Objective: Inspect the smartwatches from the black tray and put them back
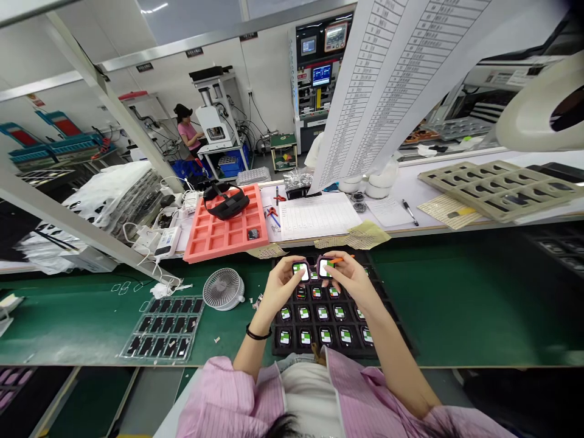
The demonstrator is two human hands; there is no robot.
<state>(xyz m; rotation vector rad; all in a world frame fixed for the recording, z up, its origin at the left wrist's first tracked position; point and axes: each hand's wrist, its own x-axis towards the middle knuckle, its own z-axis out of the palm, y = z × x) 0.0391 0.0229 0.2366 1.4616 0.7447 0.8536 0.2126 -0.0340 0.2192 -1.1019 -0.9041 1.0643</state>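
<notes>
My left hand (280, 285) is closed around a smartwatch body (300, 267) with a lit white and green screen, thumb on its glass. A second lit watch body (324, 265) sits between the fingers of my right hand (353, 278), beside the first one. A thin orange stick (341, 260) also lies in my right hand; its exact kind I cannot make out. Both hands are above the far part of a black tray (276, 348). Rows of watch bodies (325, 336) fill its pockets, most with white and green screens. My forearms hide some of them.
A small grey fan (223, 289) and a clear tray of black pieces (162, 328) stand left on the green bench. On the shelf are a coral tray (214, 237), paper sheets (319, 216) and a beige tray (506, 188). Printed lists (365, 85) hang ahead.
</notes>
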